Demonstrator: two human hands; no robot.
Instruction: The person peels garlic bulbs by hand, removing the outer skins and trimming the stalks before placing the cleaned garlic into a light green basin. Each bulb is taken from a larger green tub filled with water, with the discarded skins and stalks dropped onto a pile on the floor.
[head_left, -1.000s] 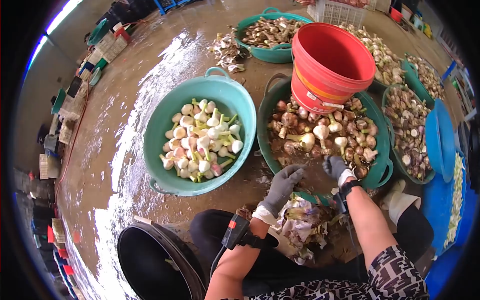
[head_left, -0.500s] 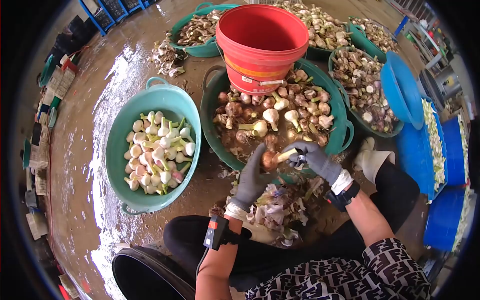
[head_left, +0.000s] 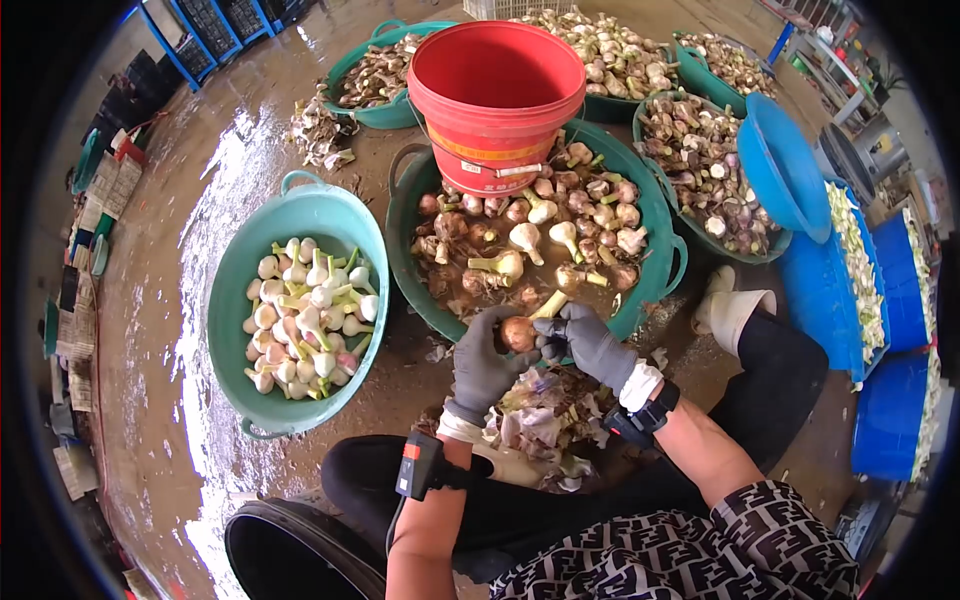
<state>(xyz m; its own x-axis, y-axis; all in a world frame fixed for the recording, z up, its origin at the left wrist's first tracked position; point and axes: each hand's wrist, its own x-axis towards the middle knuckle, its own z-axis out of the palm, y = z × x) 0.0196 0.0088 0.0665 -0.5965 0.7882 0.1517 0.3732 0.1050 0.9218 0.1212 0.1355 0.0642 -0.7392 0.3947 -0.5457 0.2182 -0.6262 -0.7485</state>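
Observation:
Both of my hands wear grey gloves and meet at one brown-skinned garlic bulb (head_left: 518, 334), its pale stem pointing up and to the right. My left hand (head_left: 483, 365) is wrapped round the bulb from the left. On the other side, my right hand (head_left: 595, 350) has its fingers closed against the bulb, below the stem; whether they also hold something small is hidden. Just beyond is a green tub (head_left: 652, 290) of unpeeled garlic in murky water. Peeled white garlic with green stems fills part of another green tub (head_left: 228, 285) to the left. Loose garlic skins (head_left: 540, 420) lie below my hands.
A red bucket (head_left: 495, 125) stands over the far side of the middle tub. More tubs of garlic (head_left: 700, 185) line the back and right. Blue containers (head_left: 885, 420) and a blue basin (head_left: 785, 170) are at the right, a black bucket (head_left: 290, 550) at lower left.
My right hand has moved from the stem down to the side of the bulb. My left hand has turned, palm more upward, round the bulb. The view has shifted slightly.

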